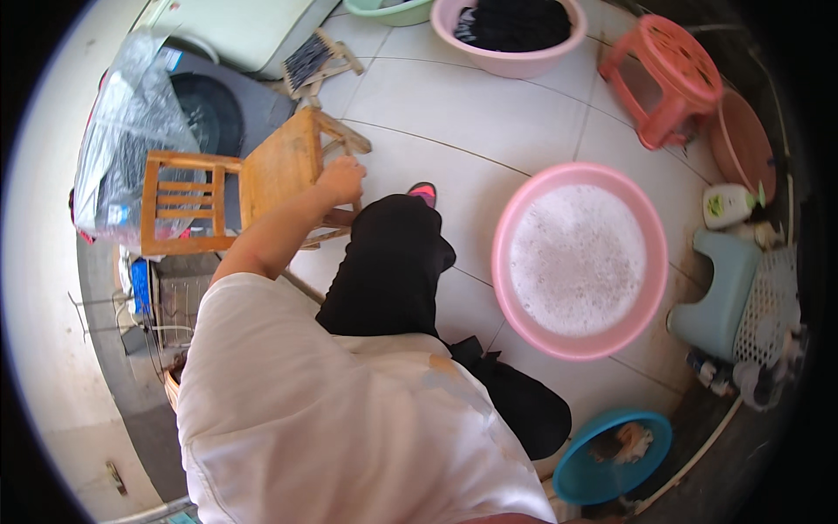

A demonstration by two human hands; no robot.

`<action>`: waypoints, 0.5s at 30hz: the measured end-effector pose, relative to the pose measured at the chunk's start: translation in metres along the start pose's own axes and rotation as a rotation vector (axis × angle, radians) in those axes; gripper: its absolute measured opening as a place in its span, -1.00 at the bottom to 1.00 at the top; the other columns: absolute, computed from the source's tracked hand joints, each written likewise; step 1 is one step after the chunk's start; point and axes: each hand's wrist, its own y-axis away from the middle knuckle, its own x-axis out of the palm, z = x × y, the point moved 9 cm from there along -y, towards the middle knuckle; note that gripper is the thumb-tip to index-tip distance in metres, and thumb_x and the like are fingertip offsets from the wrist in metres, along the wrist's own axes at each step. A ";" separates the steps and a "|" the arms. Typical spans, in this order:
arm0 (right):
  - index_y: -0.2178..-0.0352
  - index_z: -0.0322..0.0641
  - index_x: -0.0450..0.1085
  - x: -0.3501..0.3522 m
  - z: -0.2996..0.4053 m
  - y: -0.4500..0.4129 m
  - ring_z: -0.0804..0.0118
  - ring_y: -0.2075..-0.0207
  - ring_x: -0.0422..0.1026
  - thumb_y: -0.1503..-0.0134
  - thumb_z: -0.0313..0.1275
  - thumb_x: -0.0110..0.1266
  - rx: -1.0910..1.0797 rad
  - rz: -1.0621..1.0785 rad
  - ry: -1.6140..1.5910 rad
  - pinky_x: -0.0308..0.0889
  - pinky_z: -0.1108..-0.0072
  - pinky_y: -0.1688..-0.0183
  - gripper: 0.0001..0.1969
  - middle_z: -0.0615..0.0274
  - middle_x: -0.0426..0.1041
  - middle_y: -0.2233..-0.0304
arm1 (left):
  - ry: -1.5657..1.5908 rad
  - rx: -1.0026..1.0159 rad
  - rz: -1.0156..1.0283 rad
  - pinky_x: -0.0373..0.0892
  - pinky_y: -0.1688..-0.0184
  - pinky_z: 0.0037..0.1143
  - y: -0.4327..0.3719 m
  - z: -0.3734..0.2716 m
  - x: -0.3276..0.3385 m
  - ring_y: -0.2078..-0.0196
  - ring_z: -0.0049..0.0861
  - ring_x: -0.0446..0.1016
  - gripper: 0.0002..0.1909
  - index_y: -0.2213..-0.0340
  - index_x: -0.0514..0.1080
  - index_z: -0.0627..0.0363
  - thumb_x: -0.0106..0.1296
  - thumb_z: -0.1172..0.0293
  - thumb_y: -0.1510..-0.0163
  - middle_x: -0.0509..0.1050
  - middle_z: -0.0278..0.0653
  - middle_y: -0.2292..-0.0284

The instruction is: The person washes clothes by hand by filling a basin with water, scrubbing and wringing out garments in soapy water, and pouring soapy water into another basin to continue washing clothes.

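My left hand is at the edge of the seat of a small wooden chair, its fingers curled. Whether it grips the seat or only rests against it, I cannot tell. The chair's slatted back points left. My right hand is out of view; only a sliver of skin shows at the bottom edge. On the tiled floor before me sits a pink basin filled with white suds, with nothing visible beneath the foam. A blue basin holding a crumpled brownish cloth is at the lower right.
Another pink basin with dark clothes stands at the far side, beside a green basin. Along the right are a red plastic stool, a pump bottle and a blue-grey stool. A folding stool lies behind the chair.
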 end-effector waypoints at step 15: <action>0.02 -0.07 0.15 -0.101 0.158 -0.020 -0.15 -0.09 -0.08 0.03 0.06 -0.13 -0.295 0.217 -0.601 -0.01 0.16 -0.03 -0.39 -0.18 -0.12 -0.08 | -0.136 0.115 0.142 0.06 0.10 -0.30 0.064 0.062 0.071 0.40 -0.28 0.41 -0.80 0.55 0.42 0.09 -0.12 0.28 0.19 0.45 -0.15 0.54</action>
